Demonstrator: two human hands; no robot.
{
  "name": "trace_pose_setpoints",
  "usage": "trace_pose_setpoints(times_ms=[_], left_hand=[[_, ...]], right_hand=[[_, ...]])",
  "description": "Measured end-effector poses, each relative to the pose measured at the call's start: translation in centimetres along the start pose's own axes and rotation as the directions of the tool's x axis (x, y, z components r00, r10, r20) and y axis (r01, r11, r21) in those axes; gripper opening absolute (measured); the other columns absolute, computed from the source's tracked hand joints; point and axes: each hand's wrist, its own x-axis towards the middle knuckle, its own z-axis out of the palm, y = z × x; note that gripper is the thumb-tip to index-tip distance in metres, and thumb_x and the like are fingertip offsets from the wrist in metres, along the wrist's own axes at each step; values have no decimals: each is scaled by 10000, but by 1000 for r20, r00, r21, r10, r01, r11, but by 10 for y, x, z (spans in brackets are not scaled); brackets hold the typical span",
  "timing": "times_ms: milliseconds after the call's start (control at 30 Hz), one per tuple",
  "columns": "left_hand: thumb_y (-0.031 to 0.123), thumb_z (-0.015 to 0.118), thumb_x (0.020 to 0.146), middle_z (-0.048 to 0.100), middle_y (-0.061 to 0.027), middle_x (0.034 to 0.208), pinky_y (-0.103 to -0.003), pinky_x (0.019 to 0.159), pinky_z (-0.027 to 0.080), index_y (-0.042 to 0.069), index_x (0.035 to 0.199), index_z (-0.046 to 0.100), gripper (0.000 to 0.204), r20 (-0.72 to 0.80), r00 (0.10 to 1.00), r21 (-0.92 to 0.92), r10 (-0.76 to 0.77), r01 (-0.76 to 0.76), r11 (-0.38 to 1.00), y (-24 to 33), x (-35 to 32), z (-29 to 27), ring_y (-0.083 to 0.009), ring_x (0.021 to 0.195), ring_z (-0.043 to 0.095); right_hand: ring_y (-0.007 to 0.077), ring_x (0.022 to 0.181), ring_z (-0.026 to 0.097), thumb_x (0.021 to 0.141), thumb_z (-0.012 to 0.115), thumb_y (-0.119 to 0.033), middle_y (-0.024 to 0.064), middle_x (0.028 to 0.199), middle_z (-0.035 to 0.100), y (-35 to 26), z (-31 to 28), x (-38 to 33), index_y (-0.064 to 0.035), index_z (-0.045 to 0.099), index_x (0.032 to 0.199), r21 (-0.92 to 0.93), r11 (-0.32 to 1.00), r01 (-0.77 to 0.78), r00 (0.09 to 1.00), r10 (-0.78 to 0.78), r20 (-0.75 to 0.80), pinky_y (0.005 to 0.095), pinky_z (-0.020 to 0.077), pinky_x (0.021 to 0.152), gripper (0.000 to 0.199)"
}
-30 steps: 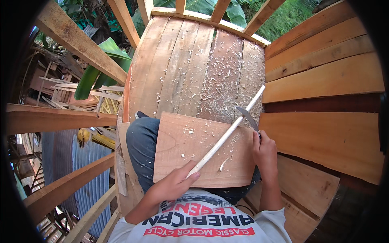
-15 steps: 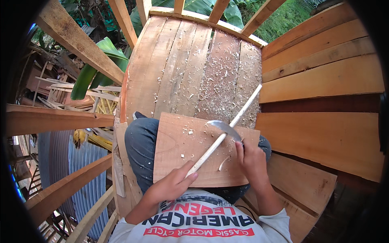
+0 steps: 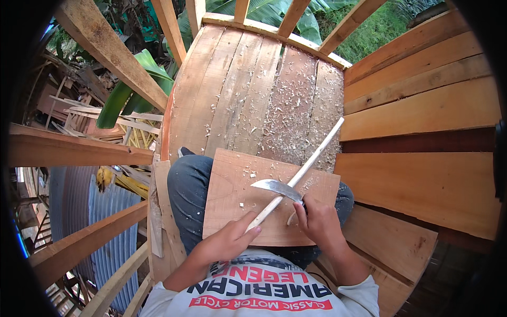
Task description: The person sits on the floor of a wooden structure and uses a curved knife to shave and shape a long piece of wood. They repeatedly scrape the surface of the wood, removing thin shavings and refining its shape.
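knife swung left, stick near board edge

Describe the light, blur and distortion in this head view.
Head view: soft, even daylight, no glare; the stick, blade and both hands, left and right, look sharp; fisheye bends the planks toward the rim, and the corners are black.

I see a flat wooden board resting across the lap, pale shavings scattered on its top. Toward twelve o'clock, the plank floor carries a thick litter of wood chips, densest at one o'clock.
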Motion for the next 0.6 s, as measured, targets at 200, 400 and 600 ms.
trace_pose_setpoints(times_ms=[200, 400, 600], left_hand=[[277, 424, 1019, 585, -289, 782, -437, 717, 441, -39, 1257, 415, 396, 7, 999, 19, 33, -33, 999, 6, -1, 3, -413, 742, 595], [278, 412, 1024, 578, -260, 779, -423, 705, 434, -26, 1231, 432, 368, 18, 1000, 31, 1, -1, 1000, -2, 2, 2, -378, 740, 589], [276, 408, 1028, 538, -192, 739, -393, 673, 419, -20, 1106, 452, 309, -26, 998, 3, 48, -48, 999, -7, 1, 5, -269, 687, 518]], right_hand=[[413, 602, 618, 954, 547, -318, 208, 626, 603, 42, -7, 20, -40, 568, 759, -69, 970, -231, 969, 223, -105, 490, 480, 539, 340], [433, 607, 609, 951, 547, -335, 220, 606, 589, 46, -12, 26, -34, 598, 755, 41, 939, -342, 926, 344, -155, 512, 474, 558, 363], [452, 653, 598, 945, 566, -275, 248, 639, 575, 8, -9, 1, -23, 581, 787, 42, 999, -24, 998, 21, 65, 490, 465, 567, 297]])
